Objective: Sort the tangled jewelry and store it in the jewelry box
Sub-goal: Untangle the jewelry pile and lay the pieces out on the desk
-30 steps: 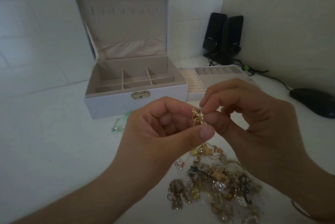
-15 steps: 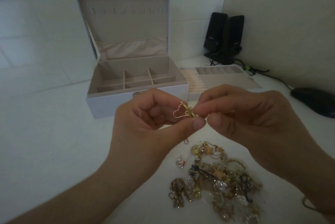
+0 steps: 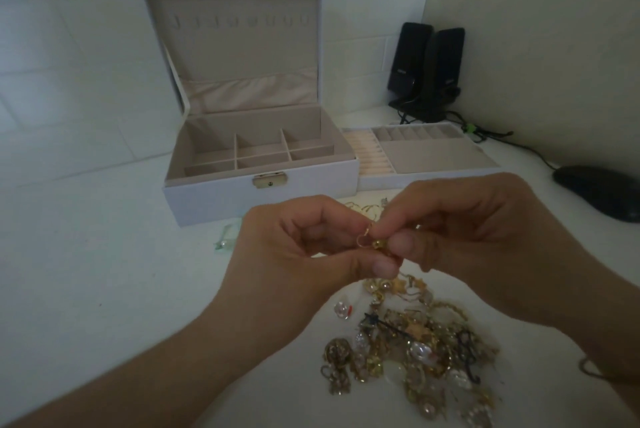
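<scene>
My forearms are bare with no sleeves showing, my left hand [image 3: 298, 254] and right hand [image 3: 485, 240] wear no rings or gloves, and a thin dark band [image 3: 599, 370] circles my right wrist.

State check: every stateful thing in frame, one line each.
jewelry box: lid open, compartments look empty
removable tray: out of the box, on the table beside it
gold earring: pinched between both hands
left hand: pinching the earring
right hand: pinching the earring
jewelry pile: tangled, on the table
</scene>
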The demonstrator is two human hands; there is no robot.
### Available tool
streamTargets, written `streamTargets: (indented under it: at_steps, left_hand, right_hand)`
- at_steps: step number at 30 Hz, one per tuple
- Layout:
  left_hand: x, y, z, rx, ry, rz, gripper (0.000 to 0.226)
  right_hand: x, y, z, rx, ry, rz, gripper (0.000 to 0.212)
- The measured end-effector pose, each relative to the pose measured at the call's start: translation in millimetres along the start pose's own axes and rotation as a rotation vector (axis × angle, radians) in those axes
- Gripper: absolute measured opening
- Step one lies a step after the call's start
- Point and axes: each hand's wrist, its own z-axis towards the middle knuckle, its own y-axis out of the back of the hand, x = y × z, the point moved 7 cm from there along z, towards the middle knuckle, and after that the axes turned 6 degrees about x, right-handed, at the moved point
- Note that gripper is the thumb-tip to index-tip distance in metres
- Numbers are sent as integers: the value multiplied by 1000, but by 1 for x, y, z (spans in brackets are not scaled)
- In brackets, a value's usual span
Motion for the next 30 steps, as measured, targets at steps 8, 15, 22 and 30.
streamTargets:
  at_steps: [8, 15, 22, 30]
  left_hand:
    - [25, -6, 5, 84, 178, -213, 17]
    - [35, 3, 6, -20, 303, -301, 24]
    - [37, 2, 5, 19, 309, -285, 23]
    - [40, 0, 4, 27, 335, -277, 23]
  right_hand:
    - [-8, 13, 2, 46, -24, 75, 5]
    - [-47, 65, 2, -209, -186, 470, 10]
    - [-98, 98, -14, -364, -533, 39, 5]
    - [-128, 108, -20, -445, -672, -304, 9]
